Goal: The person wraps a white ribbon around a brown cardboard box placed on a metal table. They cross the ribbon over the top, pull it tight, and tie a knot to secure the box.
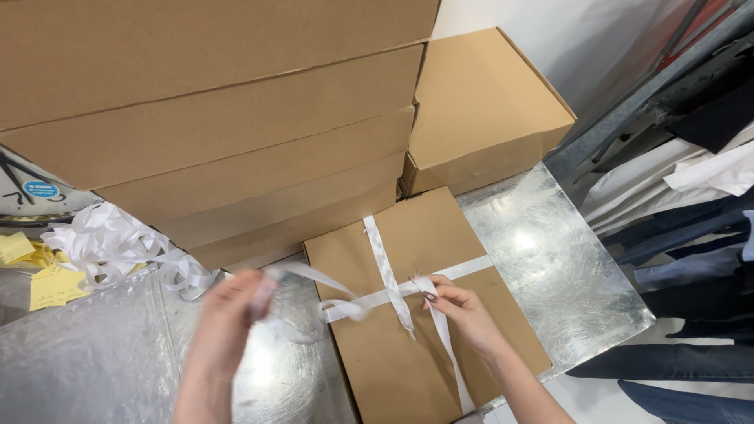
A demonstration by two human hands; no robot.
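White ribbon crossing plain brown cardboard, that's what sits under my hands from the head camera. The flat box lies on the shiny metal desk, its long axis running away from me and leaning a little to the left, the near end hanging towards the desk's front edge. One band of ribbon runs along that long axis, the other cuts across it, and they meet near the middle of the lid.

My right hand is down on the lid just right of that crossing, fingers closed in a pinch on the ribbon; I judge that keeps the bands from slipping. A loose tail drops from there along the lid towards me.

My left hand is up off the desk, left of the box, blurred with motion. Its fingers are curled around a ribbon end that stretches back to the crossing, a small loop hanging by the box's left edge. It looks drawn out sideways, so the cross band stays tight, I'd say.

Behind the box, a tall stack of brown boxes fills the top left, with one more brown box beside it. A heap of loose white ribbon lies far left near yellow paper notes. Folded clothes sit off to the right, beyond the desk.
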